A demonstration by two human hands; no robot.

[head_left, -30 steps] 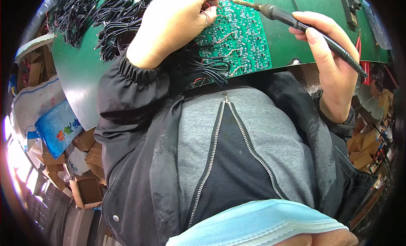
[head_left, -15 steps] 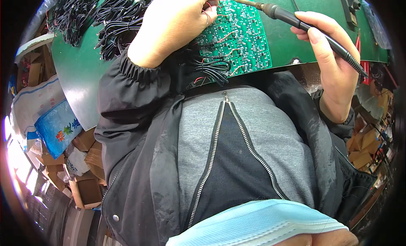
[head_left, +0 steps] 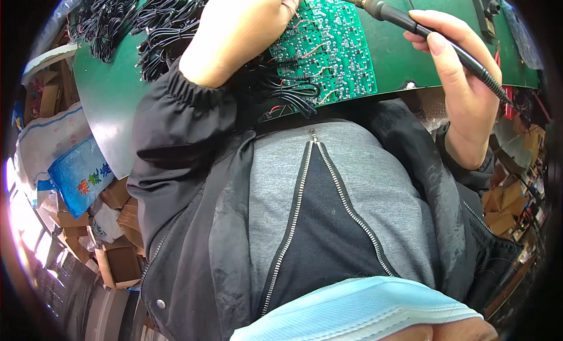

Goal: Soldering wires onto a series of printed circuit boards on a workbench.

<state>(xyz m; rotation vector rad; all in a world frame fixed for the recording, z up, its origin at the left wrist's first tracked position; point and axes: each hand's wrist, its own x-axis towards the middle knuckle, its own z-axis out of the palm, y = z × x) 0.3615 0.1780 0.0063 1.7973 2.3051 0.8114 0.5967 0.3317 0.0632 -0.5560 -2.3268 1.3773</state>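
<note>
A panel of green circuit boards (head_left: 355, 62), dotted with small parts, lies on the green table. My left hand (head_left: 249, 21) reaches over its far left part, fingers pinched on a thin red wire (head_left: 288, 4); the fingertips are partly cut off by the top edge. In my right hand (head_left: 463, 71) is a soldering iron (head_left: 392, 13) with a black handle, gripped like a pen. Its tip points left, at or just above the far part of the panel; contact cannot be made out. Short red wires run along the panel's left side, with black cables (head_left: 296, 94) at its near left corner.
Bundles of black cables (head_left: 170, 41) are heaped on the green table (head_left: 108, 115) at the left. A dark stand-like object (head_left: 484, 15) sits at the far right. Cardboard boxes (head_left: 120, 264) and a blue-and-white bag (head_left: 79, 176) are below the table at left.
My left hand has shifted slightly away from me, toward the top edge, still pinching the wire. The soldering iron's tip has also moved a little farther away.
</note>
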